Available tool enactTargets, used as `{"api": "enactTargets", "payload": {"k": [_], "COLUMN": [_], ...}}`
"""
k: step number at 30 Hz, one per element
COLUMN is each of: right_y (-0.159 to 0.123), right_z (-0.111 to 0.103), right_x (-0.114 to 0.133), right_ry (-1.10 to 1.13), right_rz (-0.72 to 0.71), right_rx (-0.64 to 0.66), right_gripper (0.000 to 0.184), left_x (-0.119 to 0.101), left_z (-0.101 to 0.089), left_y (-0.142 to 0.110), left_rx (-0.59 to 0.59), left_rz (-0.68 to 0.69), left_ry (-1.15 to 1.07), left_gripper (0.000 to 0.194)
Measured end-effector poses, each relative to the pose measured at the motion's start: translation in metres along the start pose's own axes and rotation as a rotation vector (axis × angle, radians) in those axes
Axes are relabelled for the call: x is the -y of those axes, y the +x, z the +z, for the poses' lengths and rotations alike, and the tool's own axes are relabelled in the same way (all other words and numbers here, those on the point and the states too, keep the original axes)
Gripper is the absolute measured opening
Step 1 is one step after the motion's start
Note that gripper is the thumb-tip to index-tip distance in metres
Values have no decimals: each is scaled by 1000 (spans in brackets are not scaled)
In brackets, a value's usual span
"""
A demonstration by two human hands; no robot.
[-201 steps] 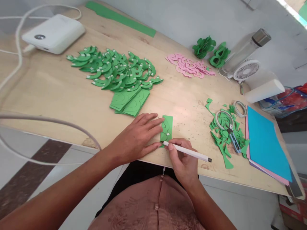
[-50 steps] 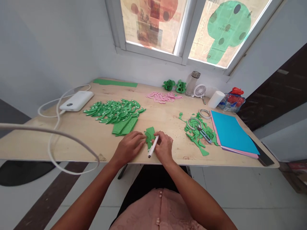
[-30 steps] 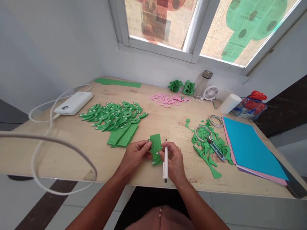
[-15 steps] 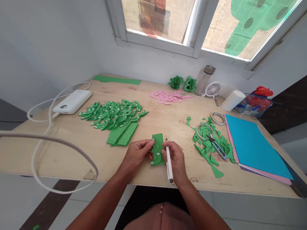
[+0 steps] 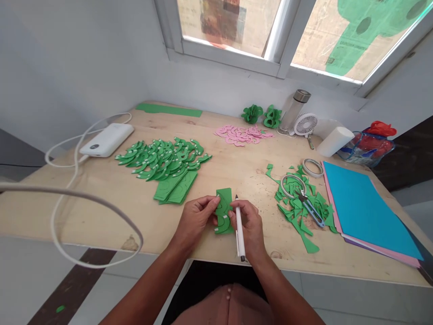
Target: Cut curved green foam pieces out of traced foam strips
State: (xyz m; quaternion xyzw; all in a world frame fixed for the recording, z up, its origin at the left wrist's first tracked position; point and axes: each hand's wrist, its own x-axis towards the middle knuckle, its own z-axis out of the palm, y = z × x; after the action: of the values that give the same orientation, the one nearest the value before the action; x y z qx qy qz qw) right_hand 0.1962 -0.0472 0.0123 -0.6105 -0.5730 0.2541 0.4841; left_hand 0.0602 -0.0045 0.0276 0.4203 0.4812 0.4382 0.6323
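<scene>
A small rectangle of green paper [image 5: 223, 208] lies upright between my hands near the table's front edge. Curved lines are drawn on it, and small white tabs show on a curved green piece along its lower part. My left hand [image 5: 198, 220] pinches the paper's left edge between thumb and fingers. In my right hand [image 5: 248, 225] a white pen [image 5: 240, 232] rests with its dark tip pointing away from me, while that hand's fingertips also touch the paper's right edge. Left of the paper are stacked green paper strips [image 5: 176, 187] with drawn curves, beside a heap of curved green cutouts [image 5: 162, 158].
Scissors [image 5: 313, 210] and tape rolls [image 5: 313, 167] lie on green scraps [image 5: 306, 237] at right. Beyond are coloured sheets [image 5: 368, 203], a white fan [image 5: 305, 124] and a bottle [image 5: 295, 110]. Pink cutouts [image 5: 241, 135] lie at the back; a cabled power bank [image 5: 107, 140] sits left.
The whole view has shifted slightly. Both hands keep the same hold on the green paper and the pen, with hardly any movement.
</scene>
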Motion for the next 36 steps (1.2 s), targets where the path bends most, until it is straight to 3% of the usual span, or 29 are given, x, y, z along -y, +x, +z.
{"api": "enactTargets", "payload": {"k": [7,20,36], "right_y": [1,7,5], "right_z": [-1,2,4], "right_x": [-6,-1,6], "right_ry": [45,209,312], "right_rz": [8,45,78], "right_rx": [-91,-74,-103], "right_gripper": [12,26,20], "left_x": [1,1,6], "left_z": [8,18,24], "left_y": [-4,-7,-11], "left_rx": [-56,-79,-92], "left_rz": [34,54,41], "left_ry": [-27,-79,-154], "left_gripper": [28,23,21]}}
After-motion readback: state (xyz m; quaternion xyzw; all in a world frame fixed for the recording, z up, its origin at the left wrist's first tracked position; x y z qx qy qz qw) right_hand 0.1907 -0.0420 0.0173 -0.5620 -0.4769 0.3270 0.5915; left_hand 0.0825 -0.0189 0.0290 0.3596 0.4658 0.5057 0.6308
